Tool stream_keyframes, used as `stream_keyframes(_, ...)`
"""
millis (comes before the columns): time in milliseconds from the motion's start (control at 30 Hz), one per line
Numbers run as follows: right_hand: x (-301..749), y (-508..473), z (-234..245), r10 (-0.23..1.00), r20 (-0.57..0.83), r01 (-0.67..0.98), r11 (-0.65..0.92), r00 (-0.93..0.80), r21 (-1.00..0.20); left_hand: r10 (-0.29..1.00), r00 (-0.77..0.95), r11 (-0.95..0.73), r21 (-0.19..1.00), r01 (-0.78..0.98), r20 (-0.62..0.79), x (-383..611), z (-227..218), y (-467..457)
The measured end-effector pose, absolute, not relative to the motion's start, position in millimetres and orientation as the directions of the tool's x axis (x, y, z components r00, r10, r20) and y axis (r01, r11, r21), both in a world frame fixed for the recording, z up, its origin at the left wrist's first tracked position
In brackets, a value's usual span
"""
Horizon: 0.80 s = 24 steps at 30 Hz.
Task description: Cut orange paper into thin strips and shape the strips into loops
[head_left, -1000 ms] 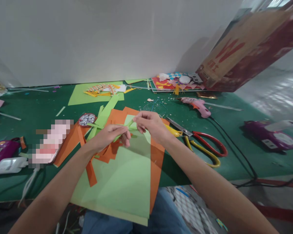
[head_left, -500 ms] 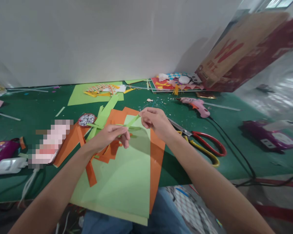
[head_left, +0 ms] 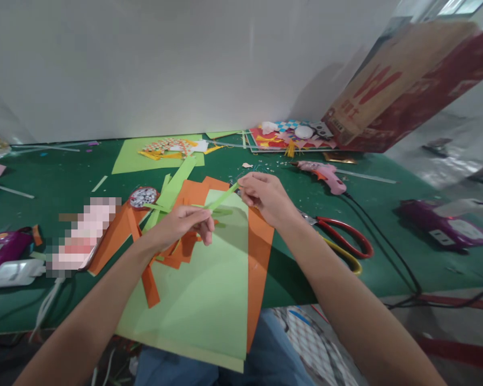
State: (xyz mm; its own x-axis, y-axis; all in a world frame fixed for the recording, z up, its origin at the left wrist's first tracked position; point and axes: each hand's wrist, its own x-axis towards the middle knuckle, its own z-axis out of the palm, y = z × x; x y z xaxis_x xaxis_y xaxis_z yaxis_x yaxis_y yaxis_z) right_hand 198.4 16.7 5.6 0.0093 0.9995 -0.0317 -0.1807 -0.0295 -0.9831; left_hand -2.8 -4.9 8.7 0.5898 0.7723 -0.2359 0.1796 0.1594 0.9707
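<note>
A narrow light-green paper strip [head_left: 224, 198] stretches between my two hands, above a sheet of pale green paper [head_left: 209, 300]. My left hand [head_left: 191, 221] pinches its lower left end between thumb and fingers. At the upper right end, my right hand [head_left: 265, 195] grips it with closed fingertips. Under and beside my left hand lie orange paper strips [head_left: 149, 284] and more light-green strips [head_left: 177, 182]. Orange paper [head_left: 260, 257] shows along the right edge of the green sheet. Red-and-yellow-handled scissors [head_left: 346, 236] lie right of my right hand, their blades mostly hidden behind it.
A pink glue gun [head_left: 324, 174] with a cord rests at the right. Purple power strips [head_left: 446, 225] sit at both sides. A blurred-out phone [head_left: 86, 236] lies left. Paper crafts [head_left: 169, 147] lie at the back, and a paper bag [head_left: 398, 86] stands at back right.
My right hand has moved slightly to the right and up, and a longer piece of the green strip shows between my hands. My left hand has stayed in place.
</note>
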Motion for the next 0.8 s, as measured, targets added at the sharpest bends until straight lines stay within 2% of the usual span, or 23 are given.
stream_keyframes(533,200.9,19.0,1.7,0.999,-0.023,-0.143,-0.018,0.032,-0.990,0.796,0.575,0.059,0.969,0.241,-0.191,-3.7,7.5,-4.4)
stream_keyframes(800,200.8,18.5,3.8,0.999,-0.019,-0.145,-0.012,0.044,-0.989,0.785,0.599,0.090,0.986,0.141,-0.158,-4.4,5.5,-3.9)
